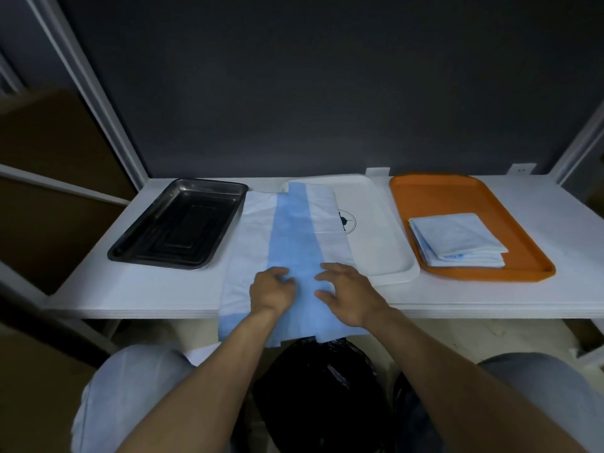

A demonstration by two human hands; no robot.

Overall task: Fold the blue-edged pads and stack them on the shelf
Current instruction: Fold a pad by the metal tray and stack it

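Where the blue-edged pad (294, 230) runs over the front edge of the shelf (147, 289), its hanging end is partly hidden behind the person's forearms, so its full outline cannot be made out. The pad lies lengthwise between the metal tray (179, 223) and the white tray (376, 230), with a broad blue band down its middle. Its right side covers the white tray's left part and cuts off half of the round dark logo (348, 221) printed there.

The left hand (273, 289) sits on the pad near the front edge with its fingers curled toward the blue band; whether they pinch the material or only press on it cannot be told. The right hand (351, 289) rests just beside it on the band, fingers spread and apart, lying flat on the pad.

On the orange tray (457, 194), at the right, lies a stack of folded pads (457, 237), squared off; how many layers it holds is hard to judge. Below the shelf a black bag (320, 387) shows between the person's knees, its shape lost in shadow.

The shelf is a white board, with the three trays side by side along its back half. Behind it stands a dark grey wall (294, 93), framed by pale slanting uprights (108, 109). Brown boxes (49, 158) at the far left are blurred and dim.
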